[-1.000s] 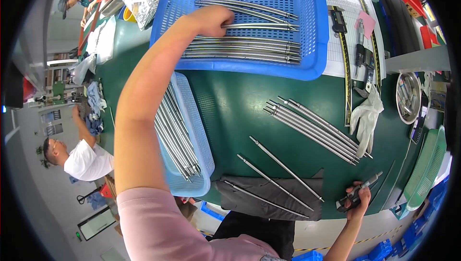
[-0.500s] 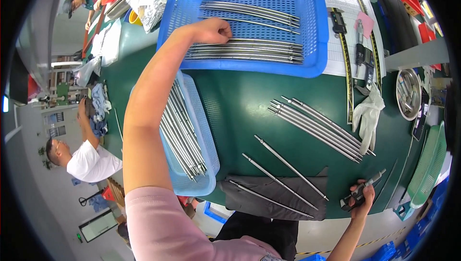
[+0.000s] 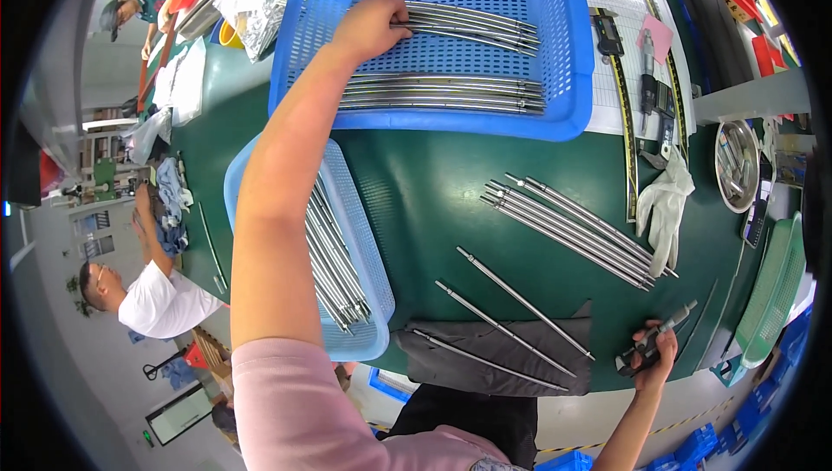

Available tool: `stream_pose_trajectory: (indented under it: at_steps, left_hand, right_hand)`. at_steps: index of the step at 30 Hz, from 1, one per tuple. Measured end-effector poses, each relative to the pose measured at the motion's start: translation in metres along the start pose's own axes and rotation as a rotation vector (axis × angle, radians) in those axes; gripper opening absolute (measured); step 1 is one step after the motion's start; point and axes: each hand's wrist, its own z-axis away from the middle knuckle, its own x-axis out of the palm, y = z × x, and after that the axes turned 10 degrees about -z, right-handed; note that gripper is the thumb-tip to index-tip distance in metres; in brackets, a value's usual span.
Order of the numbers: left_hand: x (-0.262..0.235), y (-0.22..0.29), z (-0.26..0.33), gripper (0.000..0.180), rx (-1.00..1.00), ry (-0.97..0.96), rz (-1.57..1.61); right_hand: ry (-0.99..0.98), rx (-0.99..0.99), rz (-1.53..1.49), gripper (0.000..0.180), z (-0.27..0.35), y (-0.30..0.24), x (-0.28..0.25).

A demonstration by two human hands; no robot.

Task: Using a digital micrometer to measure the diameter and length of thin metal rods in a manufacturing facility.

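My left hand reaches into the large blue basket. Its fingers close around the left ends of the upper group of slim metal rods. A lower row of metal rods lies along the basket's near side. At the lower right, my right hand is wrapped round a micrometer, held above the table edge. Left of it, three separate rods, one of them a middle rod, lie partly or wholly on a dark grey cloth.
Beside my left arm stands a light blue basket of rods. More rods lie mid-table. Farther right are a white glove, calipers, a metal bowl and a green basket. Two people work at the left.
My left hand has moved up and away from the lower row to the upper rods. The lone rod now lies close against that group. My right hand still holds the micrometer in place.
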Motion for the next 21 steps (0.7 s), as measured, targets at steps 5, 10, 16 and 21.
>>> stream_pose_trajectory:
  at_steps: [5,10,16,21]
  left_hand:
    - [-0.018,0.012,0.017,0.022,-0.06,-0.291,0.166]
    - [-0.023,0.02,0.027,0.017,-0.112,-0.669,0.362]
    - [-0.023,0.02,0.01,0.02,0.0,-0.834,0.083]
    - [-0.026,0.016,0.011,0.018,0.012,-0.798,0.182]
  right_hand:
    - [0.005,-0.007,-0.006,0.031,0.001,-0.001,-0.001]
    - [0.009,-0.012,0.007,0.031,-0.001,0.0,-0.004]
    - [-0.001,-0.002,-0.013,0.031,-0.001,-0.001,-0.003]
    - [0.006,0.0,0.004,0.032,0.0,-0.001,-0.001]
